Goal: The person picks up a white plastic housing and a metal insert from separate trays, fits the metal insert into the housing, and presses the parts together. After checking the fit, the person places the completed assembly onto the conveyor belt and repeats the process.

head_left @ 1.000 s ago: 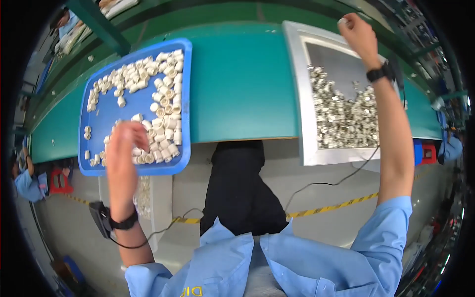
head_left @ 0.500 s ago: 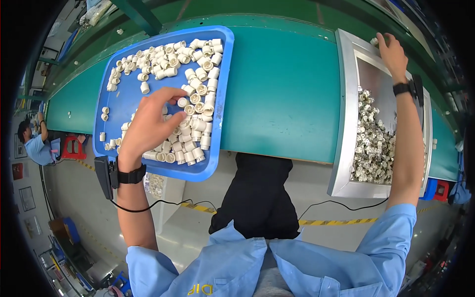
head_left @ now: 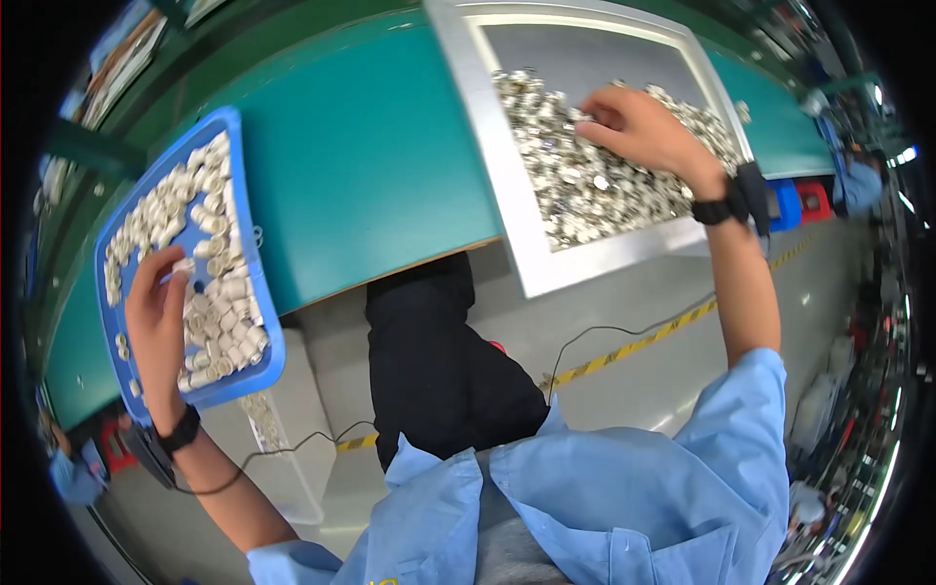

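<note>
My left hand (head_left: pixel 159 317) is over the blue tray (head_left: pixel 261 278), thumb and forefinger closed on a small white plastic cap (head_left: pixel 181 266); blur softens its outline. Around that hand lie many more white caps (head_left: pixel 229 307), some upright with their hollow ends showing. On the right, my right hand (head_left: pixel 639 135) reaches over the metal-framed tray (head_left: pixel 502 185). Its thumb and forefinger are apart, just above a heap of small shiny metal parts (head_left: pixel 575 190). I see nothing held between them; the other fingers are partly hidden.
Between the trays runs the green tabletop (head_left: pixel 361 166). Below it stands a pale bin (head_left: pixel 292 429) with small parts inside. Cables hang from both wrist devices. A co-worker (head_left: pixel 73 473) is at the far left, and red and blue stools (head_left: pixel 809 200) stand at the right.
The view has swung to the right. My right hand has come from the metal tray's far edge to over the parts heap. My left fingers have closed on a cap.
</note>
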`<state>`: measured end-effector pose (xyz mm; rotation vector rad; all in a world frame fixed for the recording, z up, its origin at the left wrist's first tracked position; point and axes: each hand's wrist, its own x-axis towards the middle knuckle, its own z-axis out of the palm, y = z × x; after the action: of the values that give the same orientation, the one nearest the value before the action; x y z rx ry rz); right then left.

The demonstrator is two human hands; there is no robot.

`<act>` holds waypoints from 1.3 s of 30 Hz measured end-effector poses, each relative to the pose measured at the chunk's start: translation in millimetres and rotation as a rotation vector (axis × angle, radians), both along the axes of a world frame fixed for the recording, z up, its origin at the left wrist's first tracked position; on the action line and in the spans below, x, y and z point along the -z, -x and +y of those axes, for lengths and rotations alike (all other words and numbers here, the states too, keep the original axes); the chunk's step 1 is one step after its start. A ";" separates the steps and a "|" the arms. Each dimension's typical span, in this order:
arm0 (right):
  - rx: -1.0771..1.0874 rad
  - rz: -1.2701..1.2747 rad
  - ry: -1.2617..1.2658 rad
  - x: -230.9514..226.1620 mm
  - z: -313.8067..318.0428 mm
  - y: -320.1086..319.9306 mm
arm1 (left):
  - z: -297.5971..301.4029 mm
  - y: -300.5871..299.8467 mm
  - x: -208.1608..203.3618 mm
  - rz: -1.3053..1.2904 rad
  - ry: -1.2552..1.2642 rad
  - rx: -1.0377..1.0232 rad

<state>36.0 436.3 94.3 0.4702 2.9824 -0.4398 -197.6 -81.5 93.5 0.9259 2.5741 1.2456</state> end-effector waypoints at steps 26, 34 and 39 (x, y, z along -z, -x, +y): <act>-0.318 0.495 0.808 -27.1 -137.4 -54.9 | 92.5 -261.2 51.1 -1.255 -0.835 0.518; -0.662 0.646 0.912 -12.5 -228.1 -80.7 | 79.4 -281.6 17.8 -1.022 -0.884 0.203; -0.639 0.906 0.689 13.5 -272.2 -90.9 | 65.5 -294.6 28.7 -0.680 -0.875 0.103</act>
<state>126.9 164.0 80.8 -0.9426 3.0786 -1.8570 97.1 -16.0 64.8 0.5444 1.4258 2.2101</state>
